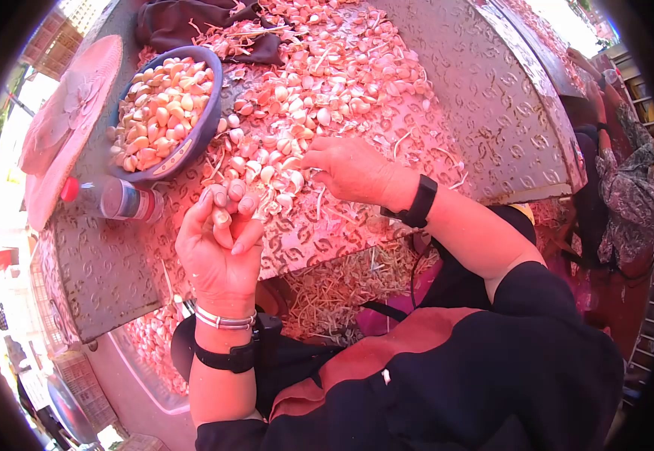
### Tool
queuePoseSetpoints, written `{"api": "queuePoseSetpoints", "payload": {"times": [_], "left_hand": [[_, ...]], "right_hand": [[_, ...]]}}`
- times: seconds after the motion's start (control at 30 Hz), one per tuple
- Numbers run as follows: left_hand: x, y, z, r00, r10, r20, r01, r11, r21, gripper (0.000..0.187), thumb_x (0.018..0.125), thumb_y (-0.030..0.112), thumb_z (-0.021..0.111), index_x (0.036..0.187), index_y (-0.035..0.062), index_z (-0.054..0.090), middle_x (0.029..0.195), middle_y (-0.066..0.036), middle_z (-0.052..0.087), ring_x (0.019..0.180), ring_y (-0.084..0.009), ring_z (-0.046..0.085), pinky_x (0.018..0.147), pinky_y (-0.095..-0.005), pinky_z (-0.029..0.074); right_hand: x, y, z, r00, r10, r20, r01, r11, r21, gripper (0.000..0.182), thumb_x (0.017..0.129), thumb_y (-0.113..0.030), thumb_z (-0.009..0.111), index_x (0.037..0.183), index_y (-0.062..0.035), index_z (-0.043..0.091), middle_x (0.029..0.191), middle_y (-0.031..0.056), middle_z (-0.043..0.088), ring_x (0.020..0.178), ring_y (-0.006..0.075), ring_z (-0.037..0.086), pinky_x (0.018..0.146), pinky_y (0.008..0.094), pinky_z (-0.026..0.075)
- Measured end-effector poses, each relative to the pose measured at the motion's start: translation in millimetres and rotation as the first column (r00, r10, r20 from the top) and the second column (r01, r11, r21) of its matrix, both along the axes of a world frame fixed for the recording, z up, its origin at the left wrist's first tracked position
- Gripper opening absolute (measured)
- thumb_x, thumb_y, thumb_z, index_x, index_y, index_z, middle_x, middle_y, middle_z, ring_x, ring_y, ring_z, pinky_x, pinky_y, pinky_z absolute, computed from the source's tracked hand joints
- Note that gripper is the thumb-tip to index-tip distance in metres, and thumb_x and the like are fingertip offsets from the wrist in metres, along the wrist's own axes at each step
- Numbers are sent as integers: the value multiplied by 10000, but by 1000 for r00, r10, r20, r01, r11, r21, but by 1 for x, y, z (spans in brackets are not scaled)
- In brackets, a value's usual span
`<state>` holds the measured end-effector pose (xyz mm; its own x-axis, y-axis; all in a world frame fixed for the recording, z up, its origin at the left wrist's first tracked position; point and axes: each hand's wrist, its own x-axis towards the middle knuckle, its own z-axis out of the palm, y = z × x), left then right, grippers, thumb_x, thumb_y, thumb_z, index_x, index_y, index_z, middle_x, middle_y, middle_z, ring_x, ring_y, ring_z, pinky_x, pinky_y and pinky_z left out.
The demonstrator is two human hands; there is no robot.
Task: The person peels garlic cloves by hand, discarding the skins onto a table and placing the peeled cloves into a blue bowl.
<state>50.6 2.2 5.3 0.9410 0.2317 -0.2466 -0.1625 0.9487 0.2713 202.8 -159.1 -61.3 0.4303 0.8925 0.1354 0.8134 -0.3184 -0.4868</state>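
Observation:
My left hand (224, 237) is turned palm up above the near edge of the metal table, its fingers curled in. A pale piece that looks like a garlic clove (222, 219) shows among the fingertips, partly covered by them. Over the garlic pile (327, 83), my right hand (353, 170) points left with its fingers bent down and together. Whatever its fingertips hold, if anything, is hidden. Loose garlic cloves (268, 174) lie between the two hands. Beyond my left hand stands a blue bowl (210, 113) heaped with peeled-looking cloves (163, 109).
A clear bottle with a red cap (128, 201) lies beside the bowl, near a pink brimmed hat (71, 131). Dark cloth (184, 26) rests at the back. The patterned metal table (492, 113) has a raised right edge. Another person (627, 180) is at the far right.

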Motion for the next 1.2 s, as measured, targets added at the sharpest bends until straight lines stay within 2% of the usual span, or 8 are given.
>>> {"api": "queuePoseSetpoints", "payload": {"times": [0.17,0.3,0.43,0.63,0.77,0.83,0.87,1.2], "left_hand": [[3,10,-9,999,-32,-30,32,999,9,116,914,80,433,898,-23,484,870,-109,463,722,-149,466,395,-170,349],[-1,11,-4,1000,-6,-10,6,1000,-14,172,888,28,453,1036,-54,485,885,-115,468,728,-143,472,420,-168,381],[2,7,-10,1000,-24,-18,23,999,-27,217,870,-12,463,1081,-56,476,916,-130,476,743,-147,479,455,-176,420],[5,9,-20,994,-40,-105,53,990,131,117,875,40,546,992,40,547,774,-36,551,546,-69,450,399,-169,317],[10,-4,-18,958,24,-285,89,922,376,92,874,92,584,947,48,553,672,5,535,466,-53,422,362,-175,296],[13,-12,-27,927,38,-374,214,765,607,118,865,115,603,948,45,556,595,36,489,442,-29,396,356,-176,283],[15,-16,-35,938,2,-345,253,676,692,184,871,132,604,1033,59,555,657,48,486,447,-20,393,371,-155,272],[17,-38,-48,935,-240,-259,319,259,911,115,854,120,633,925,52,573,669,68,489,589,-1,407,514,-166,326]], "right_hand": [[-3,6,-12,983,40,182,-25,996,-81,148,722,-103,606,863,-69,578,864,107,535,823,294,574,701,410,477],[-4,-17,24,1000,-20,-16,8,848,-530,164,736,-132,606,889,-80,634,878,109,590,877,303,583,727,395,482],[-13,12,7,995,-98,-36,91,983,-162,165,743,-132,607,895,-75,632,907,125,620,856,319,604,711,423,486],[-21,49,-11,987,-109,118,121,988,-99,108,745,-109,587,819,-31,582,761,180,609,771,350,609,663,443,481],[-4,27,1,961,-191,-201,129,949,-286,174,755,-78,571,912,-28,625,904,128,639,786,248,628,629,361,511],[-4,9,19,269,-128,-955,233,970,-65,278,744,-74,617,1015,-15,620,837,60,642,760,166,632,613,304,529],[-3,0,21,47,-20,-999,211,977,-10,335,743,-95,659,1068,-33,604,859,12,617,757,98,598,622,248,516],[-19,-27,26,-66,9,-998,225,974,-6,299,758,-100,620,1038,-6,579,865,52,610,720,108,599,625,259,507]]}}
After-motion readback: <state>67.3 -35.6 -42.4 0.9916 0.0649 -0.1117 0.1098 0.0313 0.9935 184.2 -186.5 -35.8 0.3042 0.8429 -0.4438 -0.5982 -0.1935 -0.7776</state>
